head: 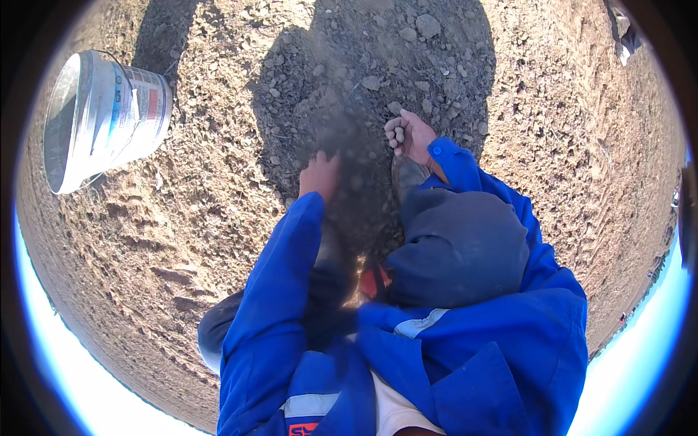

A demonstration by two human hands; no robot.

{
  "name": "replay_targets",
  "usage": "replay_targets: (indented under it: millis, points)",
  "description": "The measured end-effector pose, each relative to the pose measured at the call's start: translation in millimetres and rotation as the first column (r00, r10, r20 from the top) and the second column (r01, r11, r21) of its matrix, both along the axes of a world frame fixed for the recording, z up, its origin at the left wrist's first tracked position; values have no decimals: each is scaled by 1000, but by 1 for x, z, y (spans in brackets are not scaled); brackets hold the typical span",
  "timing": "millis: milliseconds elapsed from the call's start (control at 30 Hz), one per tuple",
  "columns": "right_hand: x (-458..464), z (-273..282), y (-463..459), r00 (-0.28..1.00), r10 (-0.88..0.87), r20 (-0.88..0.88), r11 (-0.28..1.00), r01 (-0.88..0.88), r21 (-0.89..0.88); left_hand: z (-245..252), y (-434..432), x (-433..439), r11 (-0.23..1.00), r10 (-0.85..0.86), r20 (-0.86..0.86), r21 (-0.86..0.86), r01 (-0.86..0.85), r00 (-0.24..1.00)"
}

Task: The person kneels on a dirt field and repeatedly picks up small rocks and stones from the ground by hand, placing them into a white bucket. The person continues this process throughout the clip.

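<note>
My left hand (320, 175) reaches down to loose, shaded soil (349, 98) in front of me. A dark blur hides part of its fingers, so I cannot tell whether it holds anything. To the right, my right hand (411, 135) is turned partly palm up, with dusty fingers curled around a small earth-coloured lump (399, 134). The lump is too small to name exactly. This hand is just above the toe of a dusty shoe (408, 175), beside my bent knee (463, 245). Several clods, including a large one (428, 25), lie in the shade beyond both hands.
A white plastic bucket (109, 117) with a printed label and wire handle leans on the ground at left. Sunlit, crumbly soil (561, 109) stretches around me. Something dark and white, partly cut off, is at the upper right rim (624, 38).
</note>
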State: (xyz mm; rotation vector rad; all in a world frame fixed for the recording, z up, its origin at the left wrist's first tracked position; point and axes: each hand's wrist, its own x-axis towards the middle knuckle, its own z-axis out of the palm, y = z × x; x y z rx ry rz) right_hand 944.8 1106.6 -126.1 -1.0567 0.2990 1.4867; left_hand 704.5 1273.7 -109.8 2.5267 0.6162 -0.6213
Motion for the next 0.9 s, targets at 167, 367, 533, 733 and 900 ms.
replay_targets:
  millis: [167, 367, 533, 733, 900]
  points:
    - [-10, -16, 15, 953, 275, 125, 961, -267, -76, -4, -12, -1, 993, 120, 48, 15, -121, 992]
    - [-40, -24, 27, 368, 529, 765, 749, -627, -216, -1, 16, 4, 882, 461, 163, -191, -431, 872]
    - [-60, -1, 39, -428, 341, 837, 345, -771, -535, 12, 92, -6, 790, 598, 136, -270, -551, 790]
    - [-63, 2, 44, -626, 251, 739, 301, -675, -674, 56, 161, -29, 864, 504, 148, -115, -491, 851]
    - [-60, 4, 49, -644, 272, 715, 233, -677, -698, 46, 143, -42, 877, 478, 64, -94, -472, 876]
